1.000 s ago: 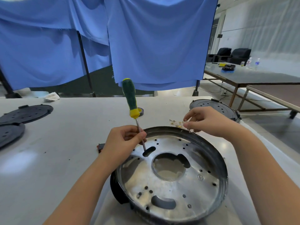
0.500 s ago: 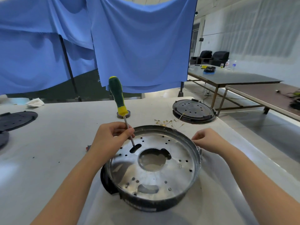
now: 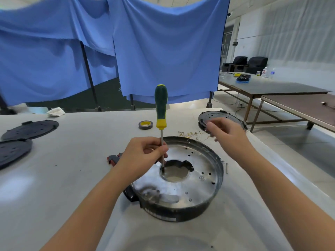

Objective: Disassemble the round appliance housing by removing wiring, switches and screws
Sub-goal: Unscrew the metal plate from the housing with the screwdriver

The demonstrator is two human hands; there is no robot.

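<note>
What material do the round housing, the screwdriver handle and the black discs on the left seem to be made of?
Round housing: its inner plate is probably bare metal, as it is silvery and reflective; its outer wall is dark, material unclear.
Screwdriver handle: likely plastic or rubber, matte green with a yellow collar.
Black discs: probably moulded plastic, matte black, with small holes.

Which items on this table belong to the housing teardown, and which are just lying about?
In use:
round metal appliance housing
green and yellow screwdriver, shaft held by the left hand
small brass terminals, below the right hand

Lying about:
grey tape roll
black round perforated covers
crumpled white cloth
</note>
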